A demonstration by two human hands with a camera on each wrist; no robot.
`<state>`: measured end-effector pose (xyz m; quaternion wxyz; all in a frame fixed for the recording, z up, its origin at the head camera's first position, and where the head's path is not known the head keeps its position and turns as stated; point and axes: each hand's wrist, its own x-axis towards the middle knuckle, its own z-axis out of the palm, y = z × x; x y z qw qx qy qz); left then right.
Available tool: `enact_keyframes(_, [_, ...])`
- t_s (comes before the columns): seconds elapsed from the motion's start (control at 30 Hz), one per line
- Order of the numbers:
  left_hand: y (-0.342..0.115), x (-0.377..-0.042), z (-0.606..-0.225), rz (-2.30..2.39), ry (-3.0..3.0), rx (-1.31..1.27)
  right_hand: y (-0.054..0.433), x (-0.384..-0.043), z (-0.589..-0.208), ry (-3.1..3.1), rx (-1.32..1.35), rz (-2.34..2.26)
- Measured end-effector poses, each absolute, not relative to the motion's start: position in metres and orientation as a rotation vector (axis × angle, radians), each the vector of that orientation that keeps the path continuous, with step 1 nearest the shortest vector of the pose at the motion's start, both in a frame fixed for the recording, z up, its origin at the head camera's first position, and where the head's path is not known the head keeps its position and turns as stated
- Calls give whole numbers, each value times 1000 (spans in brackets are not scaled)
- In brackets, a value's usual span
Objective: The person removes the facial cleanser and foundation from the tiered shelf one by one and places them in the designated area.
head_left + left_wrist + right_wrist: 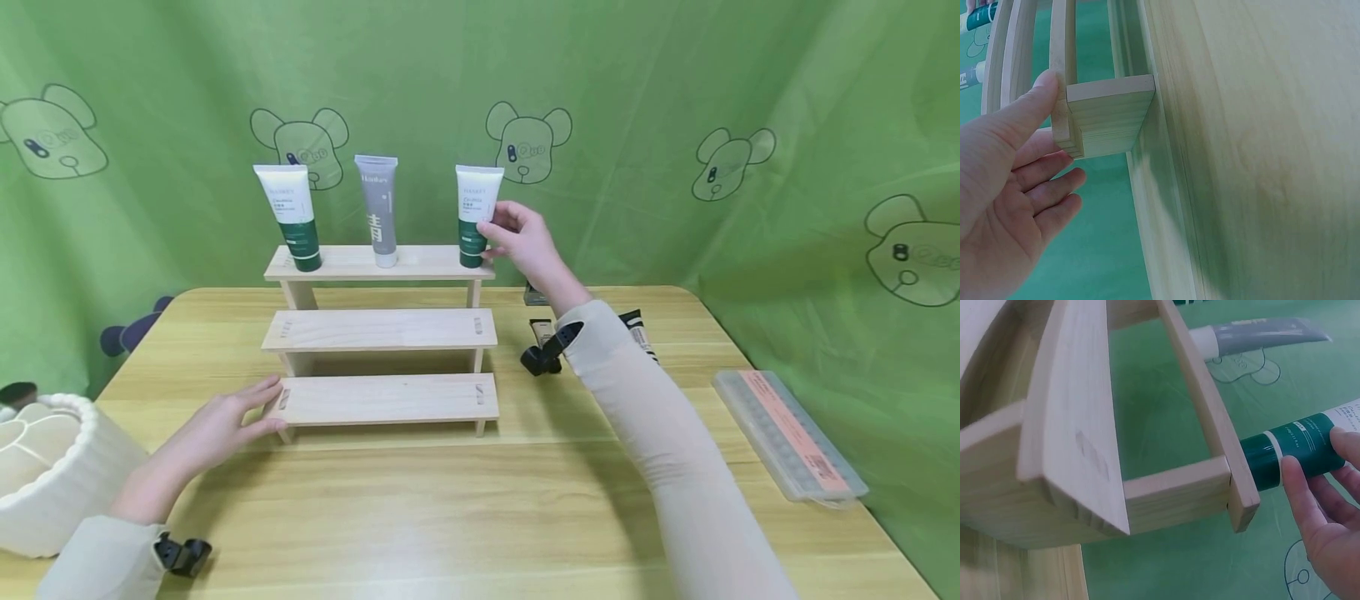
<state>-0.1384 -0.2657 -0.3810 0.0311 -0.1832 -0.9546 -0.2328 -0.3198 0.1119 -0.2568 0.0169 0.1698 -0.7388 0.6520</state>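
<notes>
My right hand (527,242) grips a white and green squeeze tube (474,204) between thumb and fingers. This tube stands upright on its green cap at the right end of the top step of a three-step wooden display stand (382,400). At the bottom step's left end, my left hand (217,429) pinches the board, thumb on its front edge and fingers behind; the left wrist view shows this grip (1054,119) closely. A grey tube (379,208) stands mid-shelf on the top step, and another white and green tube (294,217) at its left end, leaning slightly.
Right of the stand, small dark-and-beige tubes (542,332) and a black striped tube (636,325) lie partly behind my right arm. A clear plastic case (787,437) lies at the table's right edge. A white ruffled basket (63,475) sits at the left. Green curtain hangs behind.
</notes>
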Motion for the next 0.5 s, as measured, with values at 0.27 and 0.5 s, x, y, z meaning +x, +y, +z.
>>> enact_keyframes(0.27, [-265, -139, -381, -722, -2952, -551, 121, -303, -256, -2260, 563, 2040])
enact_keyframes(0.5, [-265, -139, -381, -726, -2959, -543, 140, -282, -260, -2257, 588, 2034])
